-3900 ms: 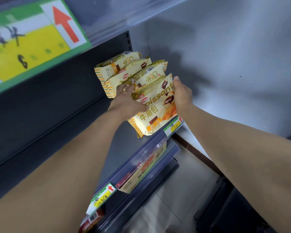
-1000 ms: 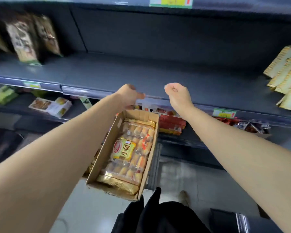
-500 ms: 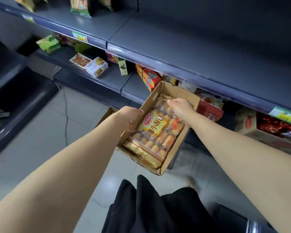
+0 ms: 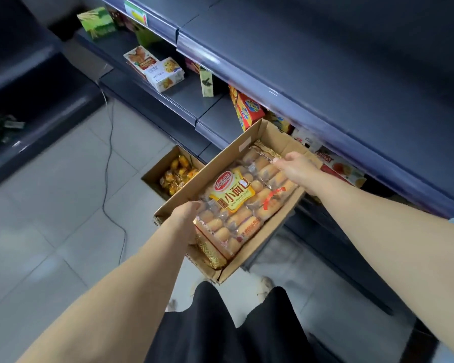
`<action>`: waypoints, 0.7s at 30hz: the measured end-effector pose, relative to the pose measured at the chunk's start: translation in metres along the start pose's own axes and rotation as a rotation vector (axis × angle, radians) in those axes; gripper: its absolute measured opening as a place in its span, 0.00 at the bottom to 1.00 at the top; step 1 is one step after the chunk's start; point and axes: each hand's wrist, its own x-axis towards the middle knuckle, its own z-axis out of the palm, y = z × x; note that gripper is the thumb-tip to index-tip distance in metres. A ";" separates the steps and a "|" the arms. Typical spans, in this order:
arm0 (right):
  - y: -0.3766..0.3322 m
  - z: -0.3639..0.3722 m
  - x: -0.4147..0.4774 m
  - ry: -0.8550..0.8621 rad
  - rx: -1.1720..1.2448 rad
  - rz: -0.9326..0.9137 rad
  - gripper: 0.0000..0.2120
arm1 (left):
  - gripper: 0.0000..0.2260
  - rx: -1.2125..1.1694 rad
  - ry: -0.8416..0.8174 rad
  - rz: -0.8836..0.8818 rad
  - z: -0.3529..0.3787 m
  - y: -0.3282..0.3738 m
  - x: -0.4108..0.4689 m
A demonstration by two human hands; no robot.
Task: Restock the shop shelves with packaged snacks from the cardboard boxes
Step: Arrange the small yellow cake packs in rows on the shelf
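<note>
An open cardboard box [image 4: 222, 163] stands in front of the dark shelves, with a clear pack of mini French bread [image 4: 243, 203] lying on top inside it. My left hand [image 4: 188, 218] grips the pack's near left edge. My right hand [image 4: 298, 169] holds its far right end. A gold-wrapped pack [image 4: 211, 255] shows under it at the box's near end. The wide dark shelf [image 4: 325, 64] above the box is bare.
A second cardboard box [image 4: 172, 174] of yellow-wrapped snacks sits on the floor to the left. Boxed snacks [image 4: 159, 68] and a red carton [image 4: 248, 110] stand on the lower shelf. A cable [image 4: 109, 163] runs across the tiled floor. My dark-clothed legs [image 4: 220, 326] are below.
My hands left the croissant packs on the upper shelf, dropped to the cardboard box and closed on the bread pack's two ends. The view tilted down and left.
</note>
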 end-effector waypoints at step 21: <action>0.016 0.010 0.099 -0.193 -0.082 0.121 0.38 | 0.18 -0.029 0.050 -0.139 0.035 0.022 0.010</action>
